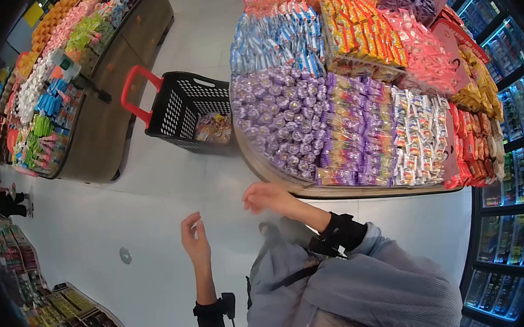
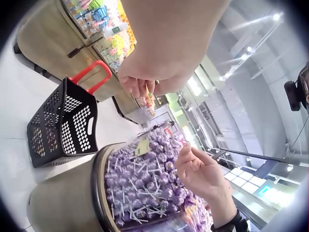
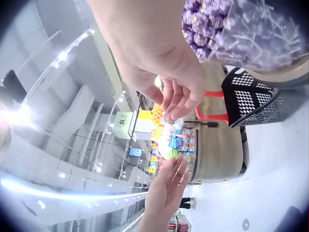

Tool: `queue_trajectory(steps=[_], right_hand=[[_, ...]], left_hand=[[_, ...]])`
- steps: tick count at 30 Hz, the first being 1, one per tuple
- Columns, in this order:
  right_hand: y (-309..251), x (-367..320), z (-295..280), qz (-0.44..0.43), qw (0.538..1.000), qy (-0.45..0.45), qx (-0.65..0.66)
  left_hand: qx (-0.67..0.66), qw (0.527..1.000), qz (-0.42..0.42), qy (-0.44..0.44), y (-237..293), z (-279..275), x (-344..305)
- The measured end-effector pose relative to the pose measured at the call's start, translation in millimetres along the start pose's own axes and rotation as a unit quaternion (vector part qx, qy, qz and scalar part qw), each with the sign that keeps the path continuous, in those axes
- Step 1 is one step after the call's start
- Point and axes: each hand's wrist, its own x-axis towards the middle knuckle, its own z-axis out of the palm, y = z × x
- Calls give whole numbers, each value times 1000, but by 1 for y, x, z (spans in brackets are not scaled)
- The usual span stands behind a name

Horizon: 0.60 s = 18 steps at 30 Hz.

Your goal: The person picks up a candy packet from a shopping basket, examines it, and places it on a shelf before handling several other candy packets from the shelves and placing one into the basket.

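Observation:
My left hand (image 1: 196,234) hangs in the air over the floor with relaxed, slightly bent fingers and holds nothing. Close by, my right hand (image 1: 268,199) is also without a load, its fingers loosely bent, just short of the candy stand's rounded edge. Purple-wrapped lollipops (image 1: 280,118) fill the nearest bin, their white sticks showing in the left wrist view. A black shopping basket (image 2: 63,125) with a raised red handle (image 1: 135,93) stands on the floor beside the stand. Packaged goods (image 1: 214,128) lie at the basket's bottom.
More wrapped candies in white (image 1: 420,134), blue (image 1: 276,37) and yellow (image 1: 365,30) cover the stand. Another sweets counter (image 1: 94,131) curves along the left. Lit glass-front coolers (image 1: 514,228) line the right side. A shelf of goods (image 1: 86,322) sits at lower left.

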Motion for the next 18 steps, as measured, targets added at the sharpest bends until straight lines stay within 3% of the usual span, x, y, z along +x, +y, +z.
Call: queue_trajectory(steps=[3,12,18], right_hand=[[7,37,21,28,999,-20,-3],[15,185,43,-2,1000,4,25],[0,305,46,-22,996,68,57]], left_hand=[[-12,1000,-8,17,-12,-23,22],[-207,960,-182,44,-38,-72,154],[-130,971,-199,12,-53,-104,261]])
